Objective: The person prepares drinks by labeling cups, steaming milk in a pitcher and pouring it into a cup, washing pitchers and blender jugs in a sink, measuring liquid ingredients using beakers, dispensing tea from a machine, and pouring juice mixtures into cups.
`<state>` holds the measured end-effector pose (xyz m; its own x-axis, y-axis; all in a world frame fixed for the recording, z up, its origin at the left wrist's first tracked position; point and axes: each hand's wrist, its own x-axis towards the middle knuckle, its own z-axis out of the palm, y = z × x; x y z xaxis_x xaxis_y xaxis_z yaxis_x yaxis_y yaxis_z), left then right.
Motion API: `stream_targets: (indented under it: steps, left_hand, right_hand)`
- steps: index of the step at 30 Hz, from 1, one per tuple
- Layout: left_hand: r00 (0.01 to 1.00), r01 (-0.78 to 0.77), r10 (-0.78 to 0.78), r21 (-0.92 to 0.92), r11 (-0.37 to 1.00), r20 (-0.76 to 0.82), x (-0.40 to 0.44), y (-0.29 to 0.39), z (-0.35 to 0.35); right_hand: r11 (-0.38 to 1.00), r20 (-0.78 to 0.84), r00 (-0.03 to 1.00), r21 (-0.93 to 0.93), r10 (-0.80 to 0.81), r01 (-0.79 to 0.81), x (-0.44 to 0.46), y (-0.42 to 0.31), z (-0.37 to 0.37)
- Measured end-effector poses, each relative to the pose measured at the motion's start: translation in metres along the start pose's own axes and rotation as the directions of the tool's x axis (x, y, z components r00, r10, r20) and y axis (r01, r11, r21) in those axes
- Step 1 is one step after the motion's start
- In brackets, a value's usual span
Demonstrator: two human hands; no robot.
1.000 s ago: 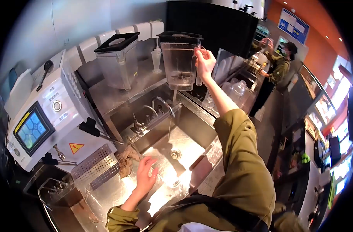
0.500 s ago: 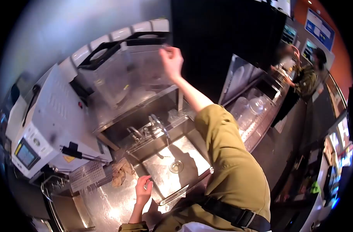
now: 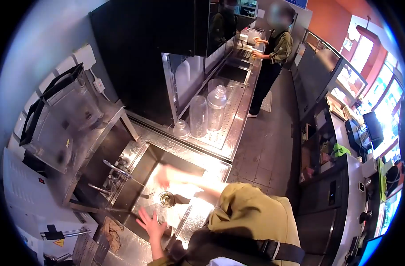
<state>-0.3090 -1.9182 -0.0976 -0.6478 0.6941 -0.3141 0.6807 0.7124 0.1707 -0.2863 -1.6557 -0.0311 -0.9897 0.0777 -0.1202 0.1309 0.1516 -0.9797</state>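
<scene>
My left hand [image 3: 152, 226] is over the near left edge of the steel sink [image 3: 138, 165], its fingers spread and nothing in them. My right hand [image 3: 167, 176] is inside the sink area, close to the thin water stream from the faucet [image 3: 117, 170]. Motion smears its fingers, so I cannot make out their pose or anything in them. The round drain [image 3: 167, 199] lies in the sink floor between my hands. Left of the sink, a crumpled brown cloth [image 3: 112, 234] rests on the counter.
Clear plastic containers [image 3: 198, 116] stand on the perforated counter beyond the sink. Black-rimmed transparent bins [image 3: 56, 128] sit on a raised shelf at left, above a white machine [image 3: 25, 199]. A co-worker [image 3: 278, 48] stands at the far counter, and a walkway [image 3: 260, 150] runs along the right.
My view has turned to the right. My right hand has come down from beside the transparent bins into the sink. My left hand has moved over the sink edge and its fingers have spread.
</scene>
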Motion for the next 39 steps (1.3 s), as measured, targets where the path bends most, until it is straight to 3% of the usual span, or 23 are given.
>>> stream_targets:
  steps: [1,2,4,5,7,8,9,10,11,12,13,14,16,18,19,22,27,30,32,35,37,38,39]
  left_hand:
    - [0.999,0.023,-0.029,-0.275,0.961,-0.019,0.0,0.006,0.0]
    - [0.998,0.037,-0.061,-0.526,0.849,-0.028,0.003,0.012,-0.003]
    - [0.97,-0.241,0.035,-0.917,0.317,-0.243,0.013,0.005,0.004]
    - [0.962,-0.27,0.046,-0.918,0.292,-0.268,0.013,0.0,0.009]
    - [0.977,-0.157,0.058,-0.504,0.849,-0.206,-0.017,0.003,-0.004]
    - [0.983,-0.071,0.038,-0.181,0.981,-0.178,-0.038,0.001,-0.007]
    - [0.975,-0.081,0.034,-0.211,0.974,-0.22,-0.055,-0.003,-0.003]
    - [0.952,-0.085,-0.005,-0.279,0.957,-0.307,-0.07,-0.013,0.011]
    - [0.939,-0.134,-0.039,-0.468,0.873,-0.34,-0.088,-0.028,0.018]
    - [0.929,-0.182,-0.079,-0.634,0.752,-0.361,-0.109,-0.045,0.023]
    - [0.956,-0.134,-0.078,-0.655,0.744,-0.284,-0.133,-0.064,0.025]
    - [0.949,-0.123,-0.106,-0.659,0.742,-0.296,-0.158,-0.086,0.037]
    - [0.939,-0.112,-0.091,-0.546,0.83,-0.331,-0.206,-0.123,0.052]
    - [0.93,0.066,-0.198,-0.387,0.92,-0.311,-0.243,-0.145,0.068]
    - [0.913,0.052,-0.221,-0.441,0.896,-0.342,-0.251,-0.149,0.073]
    - [0.927,-0.015,-0.239,-0.667,0.745,-0.288,-0.266,-0.136,0.058]
    - [0.944,0.126,-0.219,-0.343,0.931,-0.246,-0.279,-0.091,0.035]
    - [0.917,-0.18,-0.133,-0.687,0.704,-0.376,-0.247,-0.054,0.039]
    - [0.919,-0.349,0.095,-0.677,0.648,-0.382,-0.208,-0.017,0.036]
    - [0.945,-0.295,0.202,-0.409,0.864,-0.256,-0.148,0.081,0.013]
    - [0.877,-0.412,0.313,-0.235,0.88,-0.365,-0.089,0.145,0.017]
    - [0.828,-0.533,0.397,-0.337,0.776,-0.396,-0.066,0.178,0.015]
    - [0.77,-0.634,0.477,-0.428,0.644,-0.423,-0.042,0.211,0.012]
  right_hand:
    - [0.664,0.038,0.997,-0.744,-0.069,0.074,-0.017,0.046,0.026]
    - [0.543,0.393,0.879,-0.816,0.269,0.198,-0.043,0.0,0.027]
    - [0.87,0.459,0.863,-0.491,0.212,0.048,-0.046,0.002,0.047]
    - [0.974,0.447,0.885,-0.225,0.128,-0.027,-0.051,-0.011,0.051]
    - [0.956,0.367,0.93,0.262,0.025,-0.129,-0.049,-0.028,0.048]
    - [0.871,0.327,0.945,0.461,0.009,-0.168,-0.044,-0.024,0.052]
    - [0.984,0.034,0.985,-0.054,0.171,-0.169,-0.028,0.003,0.068]
    - [0.795,-0.296,0.945,-0.536,0.138,-0.285,-0.015,0.027,0.082]
    - [0.488,-0.234,0.969,-0.838,0.081,-0.243,-0.016,0.034,0.094]
    - [0.096,-0.151,0.987,-0.983,0.057,-0.156,-0.025,0.035,0.113]
    - [0.553,-0.13,0.982,-0.812,0.138,-0.185,-0.044,0.004,0.135]
    - [0.813,-0.098,0.995,-0.582,-0.032,-0.031,-0.034,0.033,0.16]
    - [0.969,0.113,0.97,-0.152,0.214,-0.196,-0.048,0.005,0.207]
    - [0.83,0.115,0.992,-0.558,0.058,0.016,-0.054,0.008,0.255]
    - [0.695,0.138,0.99,-0.71,-0.026,0.118,-0.057,0.004,0.276]
    - [0.801,0.265,0.964,-0.576,-0.003,0.161,-0.064,-0.02,0.3]
    - [0.743,0.213,0.977,-0.655,0.009,0.136,-0.074,-0.033,0.281]
    - [0.747,0.24,0.965,-0.622,-0.102,0.234,-0.091,-0.029,0.243]
    - [0.841,0.219,0.975,-0.519,-0.04,0.151,-0.12,-0.037,0.198]
    - [0.918,0.179,0.983,-0.379,-0.047,0.113,-0.156,-0.002,0.105]
    - [0.927,-0.055,0.994,-0.368,-0.093,0.066,-0.206,0.027,0.031]
    - [0.949,-0.152,0.984,-0.312,-0.094,0.042,-0.228,0.053,-0.006]
    - [0.925,-0.288,0.952,-0.326,0.1,-0.196,-0.262,0.034,-0.034]
